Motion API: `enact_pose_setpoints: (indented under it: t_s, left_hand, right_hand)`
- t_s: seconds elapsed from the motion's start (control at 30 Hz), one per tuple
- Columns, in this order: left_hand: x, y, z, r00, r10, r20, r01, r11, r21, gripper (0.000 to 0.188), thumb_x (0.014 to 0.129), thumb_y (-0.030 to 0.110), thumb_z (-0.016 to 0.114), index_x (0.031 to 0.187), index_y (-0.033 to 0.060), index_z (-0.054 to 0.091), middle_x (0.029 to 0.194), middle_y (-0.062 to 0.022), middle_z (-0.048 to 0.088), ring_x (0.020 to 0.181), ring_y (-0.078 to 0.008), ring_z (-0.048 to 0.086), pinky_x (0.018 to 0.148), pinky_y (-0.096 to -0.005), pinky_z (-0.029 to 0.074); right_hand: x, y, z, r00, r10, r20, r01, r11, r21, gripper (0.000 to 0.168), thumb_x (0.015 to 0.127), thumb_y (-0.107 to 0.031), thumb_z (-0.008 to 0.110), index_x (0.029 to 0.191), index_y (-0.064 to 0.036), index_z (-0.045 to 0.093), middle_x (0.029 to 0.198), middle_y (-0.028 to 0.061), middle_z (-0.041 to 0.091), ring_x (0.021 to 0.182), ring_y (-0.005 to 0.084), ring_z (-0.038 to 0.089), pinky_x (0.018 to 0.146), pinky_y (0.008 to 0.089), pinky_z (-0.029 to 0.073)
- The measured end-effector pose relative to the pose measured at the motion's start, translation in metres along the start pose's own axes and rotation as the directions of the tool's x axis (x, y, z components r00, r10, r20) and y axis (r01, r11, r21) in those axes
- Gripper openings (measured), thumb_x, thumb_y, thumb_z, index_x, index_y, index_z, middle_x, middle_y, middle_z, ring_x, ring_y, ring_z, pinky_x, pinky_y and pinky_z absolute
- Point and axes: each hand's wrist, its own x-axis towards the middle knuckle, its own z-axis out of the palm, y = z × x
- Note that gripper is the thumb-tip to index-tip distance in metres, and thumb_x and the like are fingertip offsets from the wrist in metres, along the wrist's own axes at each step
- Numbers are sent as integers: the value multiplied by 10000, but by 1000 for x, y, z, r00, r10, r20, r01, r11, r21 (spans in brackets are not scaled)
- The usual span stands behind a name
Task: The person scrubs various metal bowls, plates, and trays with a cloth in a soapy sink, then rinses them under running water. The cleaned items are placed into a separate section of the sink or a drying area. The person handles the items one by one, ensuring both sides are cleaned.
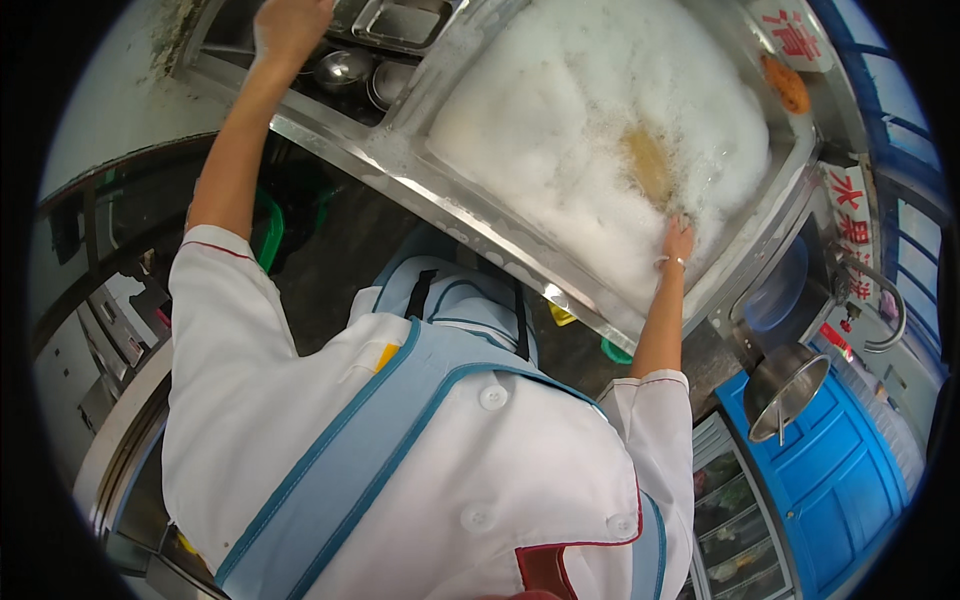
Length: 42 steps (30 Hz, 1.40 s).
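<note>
My right hand (678,240), with a bracelet at the wrist, reaches into white foam (540,142) that fills a stainless steel sink (480,206). Foam hides its fingertips, so any grip is unclear. Just beyond it a yellowish-brown patch (646,163) shows in the foam; whether it is water or an object I cannot tell. My left hand (291,28) is over the neighbouring compartment at the upper left, its fingers partly cut off by the picture's top edge. Close to it are a metal bowl (343,69), another round steel container (391,81) and a rectangular steel tray (401,21).
An orange scrubbing pad or cloth (786,84) lies on the sink's far right ledge. Right of the sink stand a curved tap (885,300), a blue basin (778,283) and a steel bowl-like vessel (784,394). A green plastic container (271,229) is below the sink's front edge.
</note>
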Motion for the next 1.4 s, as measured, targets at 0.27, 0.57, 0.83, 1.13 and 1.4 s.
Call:
enact_pose_setpoints:
  t_s: [0.27, 0.57, 0.83, 1.13, 1.4]
  left_hand:
    - [-28, 67, 97, 994, 87, 64, -73, 978, -196, 180, 800, 205, 523, 914, 67, 542, 878, -182, 542, 796, -345, 534, 670, -413, 432]
    - [-96, 223, 273, 465, 205, 861, 149, 941, -304, 480, 726, 222, 564, 1144, 15, 450, 1056, -227, 510, 927, -348, 519, 806, -418, 402]
    - [-65, 238, 286, 444, 184, 877, -240, 967, -81, 457, 704, 384, 578, 1008, 42, 575, 929, -160, 589, 918, -291, 536, 803, -361, 423]
    - [-19, 253, 257, 31, 508, 861, -458, 773, -439, 524, 695, 409, 608, 979, -30, 572, 876, -147, 605, 819, -264, 568, 722, -360, 442]
    - [13, 248, 118, 946, -115, 303, 280, 762, -584, 234, 770, 178, 514, 648, -21, 511, 603, -151, 545, 504, -241, 487, 497, -377, 357]
  right_hand:
    - [35, -2, 41, 993, 21, 118, 4, 978, -210, 461, 795, -340, 493, 1110, -3, 503, 1043, 202, 552, 976, 360, 500, 821, 409, 384]
    - [54, -48, 104, 963, -31, 269, 112, 950, -292, 459, 798, -316, 485, 1131, 0, 482, 1094, 200, 512, 1030, 350, 455, 873, 400, 327]
    - [59, -45, 117, 943, -33, 331, 116, 965, -234, 459, 800, -294, 478, 1150, 3, 464, 1138, 199, 478, 1078, 342, 414, 919, 393, 277]
    - [54, -44, 135, 917, -81, 390, 157, 973, -167, 461, 802, -270, 471, 1171, 6, 443, 1189, 197, 438, 1132, 332, 368, 971, 385, 221]
    - [38, -42, 127, 891, -151, 428, 200, 977, -71, 465, 804, -248, 464, 1189, 9, 424, 1234, 196, 404, 1181, 323, 328, 1017, 377, 171]
